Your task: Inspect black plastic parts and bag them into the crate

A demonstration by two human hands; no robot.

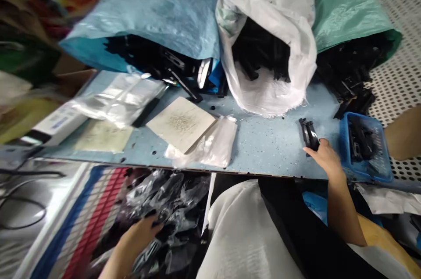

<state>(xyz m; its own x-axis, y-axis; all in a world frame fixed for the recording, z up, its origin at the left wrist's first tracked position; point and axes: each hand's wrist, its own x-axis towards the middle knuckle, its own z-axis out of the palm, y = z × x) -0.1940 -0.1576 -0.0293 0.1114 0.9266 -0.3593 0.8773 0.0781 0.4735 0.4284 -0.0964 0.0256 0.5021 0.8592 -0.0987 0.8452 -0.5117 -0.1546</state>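
My right hand (327, 158) is at the right part of the blue work table (263, 143). Its thumb and fingers close on the near end of a small bundle of slim black plastic parts (309, 133), whose exact kind I cannot make out. At the lower left, my left hand (140, 233) is over a pile of black items in clear plastic bags (174, 209), below the table edge. Its finger and thumb look apart, though blurred, with dark pile showing between them.
A blue sack (158, 11), a white woven sack (269, 90) and a green sack (351, 11) spill black parts. Right of my hand stands a blue basket (345, 138) of black parts. A beige square pad (180, 123) lies by clear plastic bags (220, 143). Another person's limb (404, 134) appears far right.
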